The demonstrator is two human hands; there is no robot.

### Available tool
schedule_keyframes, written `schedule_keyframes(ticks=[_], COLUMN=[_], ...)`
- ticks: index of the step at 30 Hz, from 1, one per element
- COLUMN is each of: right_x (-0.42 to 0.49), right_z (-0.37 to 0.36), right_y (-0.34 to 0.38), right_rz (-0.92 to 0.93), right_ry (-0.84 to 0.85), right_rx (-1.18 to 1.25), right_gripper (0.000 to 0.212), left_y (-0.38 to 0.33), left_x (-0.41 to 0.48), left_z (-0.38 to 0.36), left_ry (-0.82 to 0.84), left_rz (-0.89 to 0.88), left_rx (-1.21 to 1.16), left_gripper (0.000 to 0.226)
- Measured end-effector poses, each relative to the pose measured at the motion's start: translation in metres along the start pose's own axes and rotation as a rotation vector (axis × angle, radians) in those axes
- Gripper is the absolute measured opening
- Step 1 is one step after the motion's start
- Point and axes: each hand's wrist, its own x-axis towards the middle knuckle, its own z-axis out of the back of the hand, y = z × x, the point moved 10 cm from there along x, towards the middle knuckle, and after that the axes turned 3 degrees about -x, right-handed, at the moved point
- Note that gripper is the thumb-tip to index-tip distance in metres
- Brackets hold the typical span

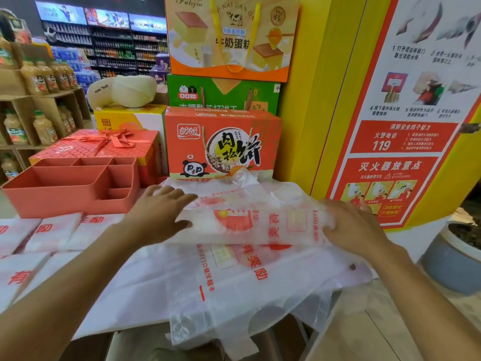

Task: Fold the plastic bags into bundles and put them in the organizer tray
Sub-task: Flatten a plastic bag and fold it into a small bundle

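Observation:
A translucent white plastic bag [250, 225] with red print lies partly folded into a long strip across the table's middle. My left hand [158, 212] grips its left end, thumb under the fold and fingers over the top. My right hand [348, 227] grips the strip's right end, fingers curled into the plastic. Below the strip more loose bags [234, 290] spread flat and hang over the front edge. The coral organizer tray [70, 186], with several empty compartments, stands at the back left. Folded bag bundles [54, 233] lie in front of the tray.
Stacked snack cartons [221, 144] rise right behind the bag. A red gift box [99, 144] with a ribbon sits behind the tray. A yellow pillar [312, 100] and a fire-safety poster [406, 126] stand at the right, a grey planter [450, 259] below them.

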Motion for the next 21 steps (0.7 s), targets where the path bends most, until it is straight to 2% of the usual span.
schedule_keyframes(ticks=[2,6,8,10,12,15,19,21], right_x=[0.007,0.013,0.014,0.014,0.013,0.013,0.014,0.013], right_z=[0.001,-0.031,-0.045,-0.052,-0.055,-0.077,-0.106,-0.110], right_y=[0.020,0.080,0.105,0.128,0.149,0.167,0.148,0.132], right_rz=[0.058,0.149,0.184,0.220,0.266,0.287,0.197,0.167], right_ry=[-0.108,0.004,-0.002,-0.052,-0.073,0.041,0.147,0.173], right_rx=[-0.121,-0.009,0.015,0.085,0.149,0.131,0.092,0.074], right_gripper=[0.061,0.041,0.037,0.037,0.040,0.052,0.060,0.061], left_y=[-0.019,-0.050,-0.059,-0.064,-0.065,-0.060,-0.048,-0.040], left_x=[0.002,0.007,0.006,0.003,0.002,0.000,-0.008,-0.013], left_z=[-0.013,-0.055,-0.066,-0.071,-0.077,-0.091,-0.103,-0.105], left_ry=[0.033,0.153,0.159,0.136,0.113,0.165,0.280,0.293], left_rz=[-0.037,-0.028,-0.018,-0.020,-0.006,0.063,0.133,0.144], left_rx=[-0.083,-0.241,-0.286,-0.321,-0.336,-0.348,-0.379,-0.366], left_gripper=[0.068,0.062,0.068,0.075,0.065,0.057,0.087,0.091])
